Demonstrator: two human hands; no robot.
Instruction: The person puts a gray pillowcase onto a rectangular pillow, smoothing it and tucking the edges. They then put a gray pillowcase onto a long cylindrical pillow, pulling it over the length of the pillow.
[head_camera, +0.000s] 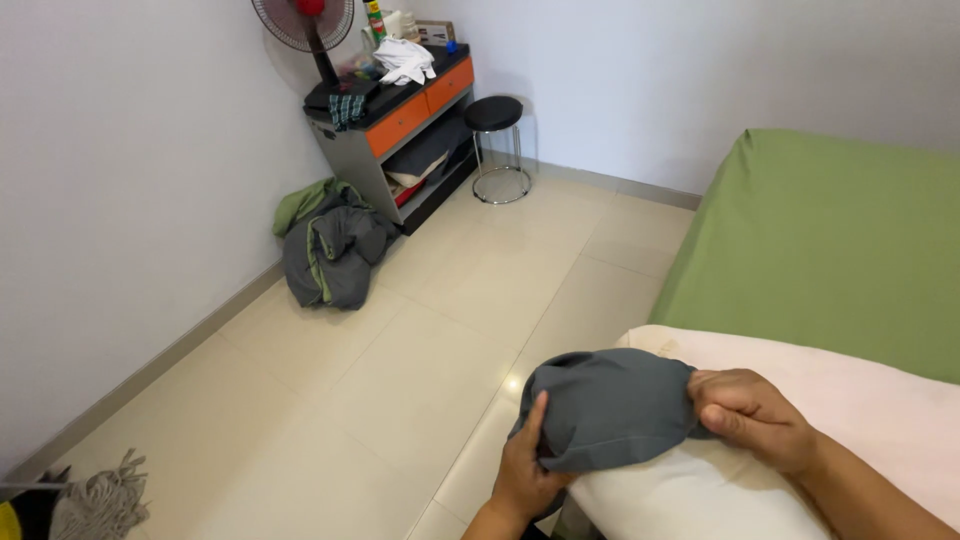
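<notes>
A dark grey cloth cover (607, 405) is bunched over the end of a white pillow (700, 490) at the bottom middle of the head view. My left hand (525, 470) grips the cover's lower left edge, thumb up against the fabric. My right hand (752, 420) is closed on the cover's right edge, on top of the pillow. The pillow lies partly on a pale pink sheet (860, 395) at the corner of a bed.
A green-sheeted bed (830, 240) fills the right. A pile of grey and green fabric (330, 250) lies on the tiled floor by the left wall. Beyond it stand a grey cabinet with orange drawers (410, 115), a black round stool (495, 145) and a fan (305, 25). A mop head (95, 500) lies bottom left.
</notes>
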